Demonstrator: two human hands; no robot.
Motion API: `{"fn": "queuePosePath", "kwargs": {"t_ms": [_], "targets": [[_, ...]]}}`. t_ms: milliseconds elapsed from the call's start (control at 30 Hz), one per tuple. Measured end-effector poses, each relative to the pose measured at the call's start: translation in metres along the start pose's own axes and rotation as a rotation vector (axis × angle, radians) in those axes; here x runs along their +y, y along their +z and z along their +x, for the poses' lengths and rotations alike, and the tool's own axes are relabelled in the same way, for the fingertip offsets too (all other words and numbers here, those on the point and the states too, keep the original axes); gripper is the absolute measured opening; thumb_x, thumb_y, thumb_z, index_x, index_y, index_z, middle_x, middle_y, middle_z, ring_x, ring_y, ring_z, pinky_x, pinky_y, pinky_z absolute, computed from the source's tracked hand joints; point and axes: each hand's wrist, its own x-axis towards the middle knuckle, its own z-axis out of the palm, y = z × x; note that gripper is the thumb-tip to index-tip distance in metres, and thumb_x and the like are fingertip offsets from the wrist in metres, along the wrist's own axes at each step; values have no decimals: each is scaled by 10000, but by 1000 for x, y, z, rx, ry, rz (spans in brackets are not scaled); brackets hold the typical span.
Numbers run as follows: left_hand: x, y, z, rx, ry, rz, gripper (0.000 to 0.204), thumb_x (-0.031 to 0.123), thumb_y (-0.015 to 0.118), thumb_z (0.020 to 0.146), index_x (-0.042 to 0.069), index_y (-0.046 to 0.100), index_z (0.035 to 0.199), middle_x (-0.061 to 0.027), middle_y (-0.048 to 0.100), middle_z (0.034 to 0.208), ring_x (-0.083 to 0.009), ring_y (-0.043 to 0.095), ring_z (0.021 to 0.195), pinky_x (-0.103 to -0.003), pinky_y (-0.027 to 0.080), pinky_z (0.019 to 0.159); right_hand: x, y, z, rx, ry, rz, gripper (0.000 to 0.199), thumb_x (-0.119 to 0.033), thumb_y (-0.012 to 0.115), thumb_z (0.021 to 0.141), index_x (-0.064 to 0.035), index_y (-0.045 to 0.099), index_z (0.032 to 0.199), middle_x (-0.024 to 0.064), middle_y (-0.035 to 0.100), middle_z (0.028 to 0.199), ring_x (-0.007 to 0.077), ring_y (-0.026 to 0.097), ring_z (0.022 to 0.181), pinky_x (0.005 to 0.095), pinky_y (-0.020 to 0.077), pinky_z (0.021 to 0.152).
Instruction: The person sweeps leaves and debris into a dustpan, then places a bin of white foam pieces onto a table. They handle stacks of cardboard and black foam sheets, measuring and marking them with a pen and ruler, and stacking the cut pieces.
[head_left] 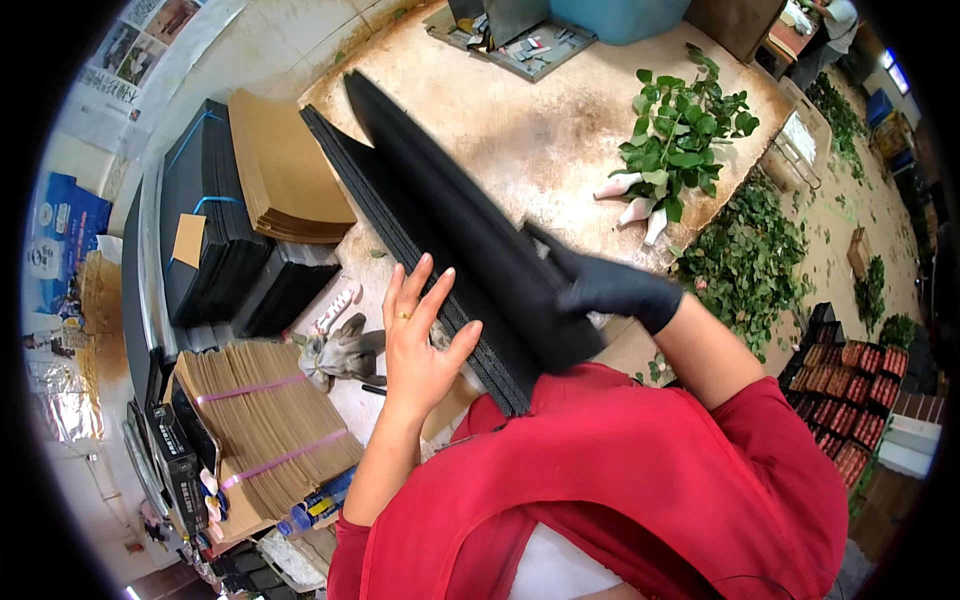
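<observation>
black sheets (450, 230), a long flat stack of them, lay on the table (540, 130) and ran from the far left down toward the person's chest, and that long axis was what mattered here: the near end sat right between the two hands. the left hand (420, 340), bare with a ring, was spread flat, fingers apart, pressed against the left edge of the stack and gripping nothing. the right hand (610, 288), in a black glove, lay over the top sheet on the right side, and its grip looked clamped on that top sheet, thumb side hidden, so that was a judgement. both hands were at the near end, the right one slightly farther up. the sheets looked matte, thin and ribbed at the edge. brown paper bundles (265, 420) sat left, leafy green stems (680, 140) right.
</observation>
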Motion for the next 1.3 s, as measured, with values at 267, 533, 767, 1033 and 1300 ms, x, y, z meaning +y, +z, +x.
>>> {"fn": "queuePosePath", "kwargs": {"t_ms": [267, 533, 767, 1033, 1300], "targets": [[-1, 1, 4, -71, 14, 8, 514, 351, 642, 819, 147, 565, 1284, -91, 376, 1450, -365, 238, 1368, -493, 200, 1104, -20, 52, -10, 106, -302, -688, 1020, -379, 737, 761, 50, 116, 1448, 267, 210, 1478, 347, 215, 1388, 383, 197, 1124], [-1, 1, 3, -79, 21, 37, 513, 327, 672, 807, 175, 563, 1285, -66, 361, 1461, -371, 201, 1368, -461, 228, 1104, -4, 66, 5, -10, -144, -419, 1102, -513, 710, 756, 64, 76, 1448, 278, 170, 1489, 344, 164, 1402, 384, 180, 1128], [0, 0, 3, -81, 12, 32, 516, 360, 642, 820, 181, 553, 1296, -71, 360, 1466, -377, 212, 1372, -476, 208, 1107, 19, 57, 8, -65, -65, -204, 1135, -496, 745, 732, 74, 69, 1444, 290, 235, 1465, 328, 249, 1377, 345, 242, 1109], [-1, 0, 2, -66, 8, 28, 504, 336, 673, 801, 193, 573, 1274, -67, 373, 1453, -377, 224, 1359, -465, 241, 1099, 19, 55, 7, -155, -26, 87, 1053, -391, 736, 782, 51, 56, 1454, 242, 259, 1473, 277, 264, 1370, 345, 249, 1106], [-2, 0, 0, -61, 4, 18, 507, 380, 632, 823, 177, 568, 1284, -87, 375, 1458, -387, 233, 1369, -493, 207, 1102, 10, 57, 5, -134, -16, 7, 1076, -372, 753, 771, 35, 34, 1461, 249, 238, 1480, 281, 243, 1379, 342, 251, 1105]]}}
